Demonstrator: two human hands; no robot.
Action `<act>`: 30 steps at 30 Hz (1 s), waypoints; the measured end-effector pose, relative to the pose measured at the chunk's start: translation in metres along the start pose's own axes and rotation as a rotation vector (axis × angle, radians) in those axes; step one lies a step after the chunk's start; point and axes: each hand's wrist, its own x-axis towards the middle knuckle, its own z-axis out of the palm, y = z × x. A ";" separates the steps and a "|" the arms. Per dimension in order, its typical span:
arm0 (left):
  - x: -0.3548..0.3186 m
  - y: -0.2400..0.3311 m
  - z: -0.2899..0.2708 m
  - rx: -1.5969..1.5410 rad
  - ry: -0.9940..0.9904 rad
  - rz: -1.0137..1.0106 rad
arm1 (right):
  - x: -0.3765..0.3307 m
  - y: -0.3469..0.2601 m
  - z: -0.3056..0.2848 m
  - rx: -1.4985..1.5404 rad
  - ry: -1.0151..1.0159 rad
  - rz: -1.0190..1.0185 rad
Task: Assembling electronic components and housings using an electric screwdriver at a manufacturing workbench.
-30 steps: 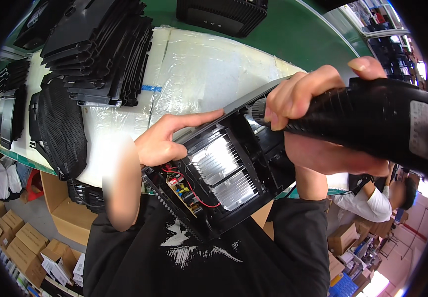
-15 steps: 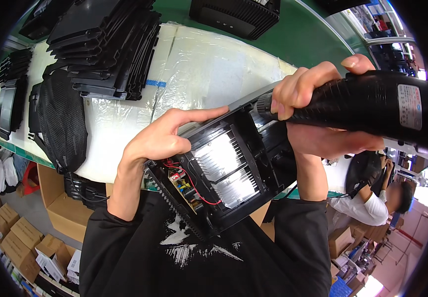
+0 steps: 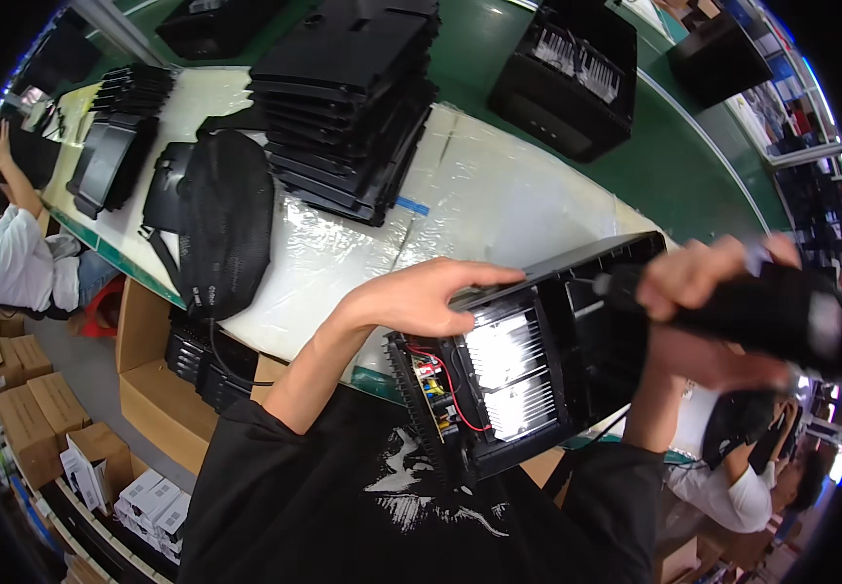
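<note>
A black housing (image 3: 591, 394) with finned metal heatsink plates (image 3: 508, 375) and a small circuit board (image 3: 432, 391) with red wires lies open in front of me, tilted against the table edge. My left hand (image 3: 426, 297) grips its upper wall, thumb inside and index finger stretched along the rim. My right hand (image 3: 698, 282) is wrapped round a black electric screwdriver (image 3: 747, 311), blurred by motion. The tool lies over the housing's right part, its tip pointing left into the compartment there. Whether the tip touches anything cannot be made out.
A tall stack of black panels (image 3: 343, 117) and a black mesh bag (image 3: 231, 224) sit on the film-covered table (image 3: 528, 175). Beyond stands another finned black housing (image 3: 567, 83). Cardboard boxes (image 3: 158, 409) are below left. Co-workers (image 3: 27, 258) sit at both sides.
The whole view has shifted, so table and housing appear further right and lower. My right hand and the screwdriver have moved slightly down and right over the housing. My left hand keeps its hold.
</note>
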 end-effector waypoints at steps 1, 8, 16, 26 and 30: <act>-0.003 0.010 -0.006 0.013 -0.004 0.002 | 0.001 -0.016 -0.001 -0.006 -0.033 -0.095; -0.027 0.080 -0.051 0.232 0.180 0.298 | -0.003 -0.103 0.003 -0.137 0.147 -0.194; -0.060 0.050 -0.027 0.126 0.327 -0.110 | -0.088 -0.254 -0.140 0.009 -0.008 0.275; -0.075 0.034 -0.001 0.005 0.281 -0.249 | -0.170 -0.142 -0.101 -1.038 0.987 0.452; -0.078 0.028 0.060 0.033 0.588 -0.251 | -0.192 -0.132 -0.112 -0.997 1.060 0.452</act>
